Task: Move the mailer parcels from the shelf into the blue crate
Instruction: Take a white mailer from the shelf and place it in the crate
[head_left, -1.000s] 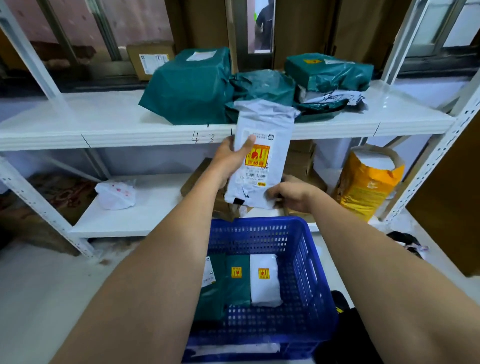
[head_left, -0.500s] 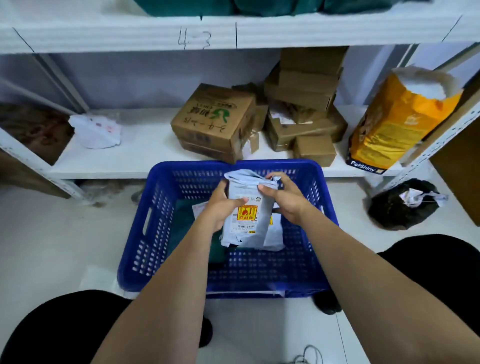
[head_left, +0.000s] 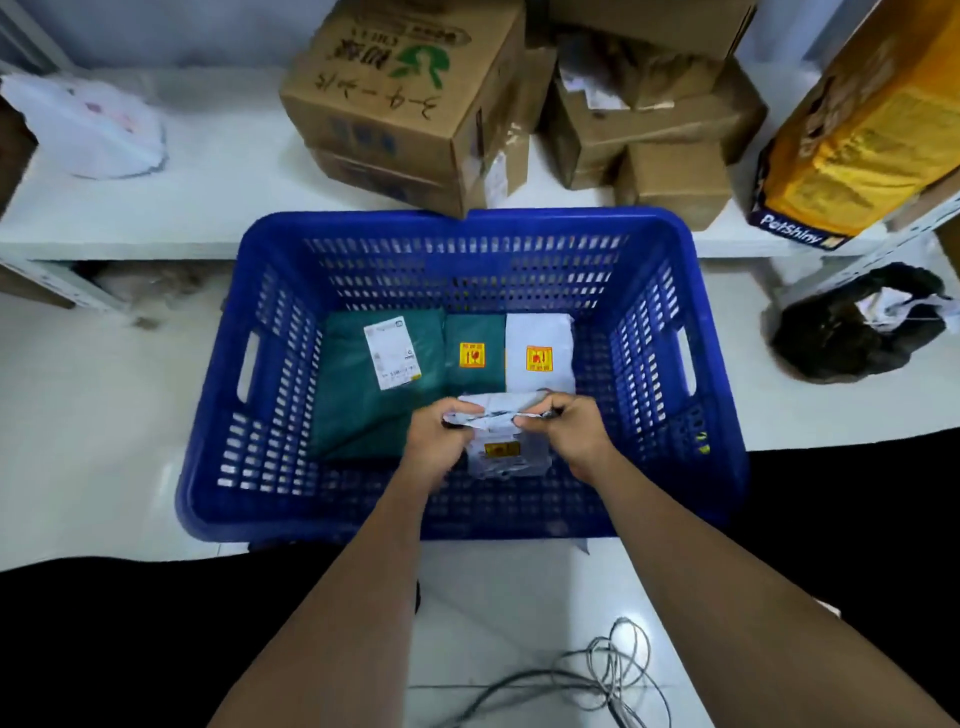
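While the white mailer (head_left: 500, 451) is held by both hands (head_left: 437, 435) (head_left: 566, 427) inside the blue crate (head_left: 462, 228), it could be dropped crooked onto the parcels (head_left: 540, 358) behind it.

We count one blue crate (head_left: 291, 249), four mailer parcels inside it, two green (head_left: 358, 405) (head_left: 475, 332) at 10 o'clock, two white (head_left: 540, 332) (head_left: 501, 457), several cardboard boxes (head_left: 405, 104) at 12, one yellow bag (head_left: 862, 124) at 2, two hands (head_left: 436, 441) (head_left: 571, 431)
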